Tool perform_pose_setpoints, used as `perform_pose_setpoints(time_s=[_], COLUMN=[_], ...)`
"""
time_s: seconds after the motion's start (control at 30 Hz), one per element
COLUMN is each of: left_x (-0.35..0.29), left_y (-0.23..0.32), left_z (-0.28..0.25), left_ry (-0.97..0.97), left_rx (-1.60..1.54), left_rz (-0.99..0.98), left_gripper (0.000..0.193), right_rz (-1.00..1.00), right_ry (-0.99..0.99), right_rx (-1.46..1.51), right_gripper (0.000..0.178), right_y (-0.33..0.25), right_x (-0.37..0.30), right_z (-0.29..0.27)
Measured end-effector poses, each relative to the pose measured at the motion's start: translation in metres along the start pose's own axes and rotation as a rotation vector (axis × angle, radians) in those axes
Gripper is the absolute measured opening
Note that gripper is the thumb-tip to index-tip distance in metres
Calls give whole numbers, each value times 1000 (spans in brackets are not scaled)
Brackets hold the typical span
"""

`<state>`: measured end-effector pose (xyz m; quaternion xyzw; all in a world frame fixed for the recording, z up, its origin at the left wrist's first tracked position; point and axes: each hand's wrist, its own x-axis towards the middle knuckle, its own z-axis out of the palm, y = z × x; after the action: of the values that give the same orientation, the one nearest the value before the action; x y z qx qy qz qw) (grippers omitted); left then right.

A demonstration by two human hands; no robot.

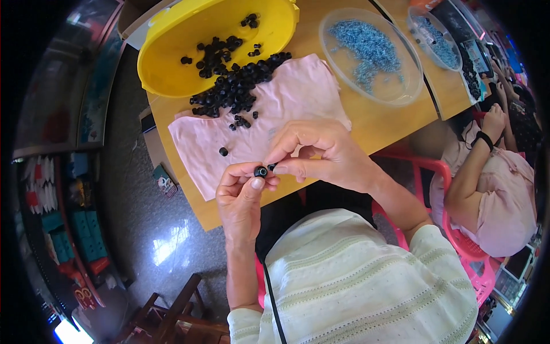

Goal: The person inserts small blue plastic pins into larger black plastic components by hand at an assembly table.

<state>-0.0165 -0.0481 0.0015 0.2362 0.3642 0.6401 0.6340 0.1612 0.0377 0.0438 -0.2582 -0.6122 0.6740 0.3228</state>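
Observation:
My left hand [239,195] pinches a small black round cap-like piece [260,171] between thumb and fingers; a pale ring shows at its opening. Close beside it, my right hand [321,152] holds another small dark piece [272,167] between thumb and index finger, partly hidden by the fingertips. The two pieces are almost touching, above the near edge of a pink cloth [303,86]. A heap of similar black pieces [235,89] lies on the cloth, and a single one [223,152] sits apart, left of my hands.
A tilted yellow basin [166,63] with more black pieces stands behind the heap. On the wooden table [395,123] are a clear oval tray [412,94] of small blue pieces and a second similar tray [438,49]. A person [487,172] sits at right beside a pink chair [441,172].

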Motion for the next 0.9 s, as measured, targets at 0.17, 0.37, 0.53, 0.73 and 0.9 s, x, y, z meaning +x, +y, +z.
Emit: perform_pose_setpoints(time_s=[0.17, 0.37, 0.53, 0.73, 0.9], left_x=[-1, -1, -1, 0, 0], left_y=[-2, -3, -3, -3, -5], left_z=[2, 6, 3, 2, 2], left_ry=[13, 7, 2, -4, -32], left_rx=[-70, -35, -62, -94, -80], left_rz=[-40, -42, -64, -77, -69], left_gripper=[19, 18, 19, 18, 18], right_rz=[-267, -191, -181, -201, -237], right_ry=[33, 89, 81, 80, 46], right_rx=[-259, -213, -245, -222, -265], right_gripper=[14, 10, 12, 12, 12], right_y=[3, 0, -4, -2, 0], right_x=[-2, -2, -2, 0, 2], right_z=[-2, 4, 4, 6, 7])
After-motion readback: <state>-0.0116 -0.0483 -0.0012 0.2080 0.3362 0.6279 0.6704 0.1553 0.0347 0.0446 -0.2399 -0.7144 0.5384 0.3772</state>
